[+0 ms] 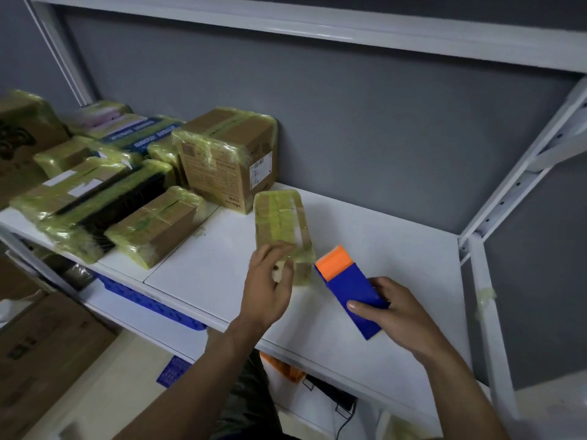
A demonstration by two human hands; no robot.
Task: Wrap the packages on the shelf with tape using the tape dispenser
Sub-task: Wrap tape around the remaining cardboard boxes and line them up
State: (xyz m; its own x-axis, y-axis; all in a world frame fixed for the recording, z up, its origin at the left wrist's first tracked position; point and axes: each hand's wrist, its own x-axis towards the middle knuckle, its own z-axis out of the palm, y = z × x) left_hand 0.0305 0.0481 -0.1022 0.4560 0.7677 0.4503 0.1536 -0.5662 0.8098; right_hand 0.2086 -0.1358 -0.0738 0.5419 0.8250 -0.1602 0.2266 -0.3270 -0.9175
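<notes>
A small cardboard package (281, 222) covered in yellowish clear tape lies on the white shelf (397, 249), near its middle. My left hand (268, 281) grips the package's near end, fingers curled over it. Just to the right, my right hand (389, 308) holds a blue tape dispenser with an orange front (347, 285). The orange end points toward the package's near right corner and is almost touching it. I cannot make out a tape strand between them.
Several tape-wrapped boxes (228, 154) crowd the shelf's left and back-left. White shelf uprights (495, 312) stand at the right, with a scrap of tape stuck on. A lower shelf holds a blue crate (143, 300). Cardboard boxes (47, 350) sit on the floor at the left.
</notes>
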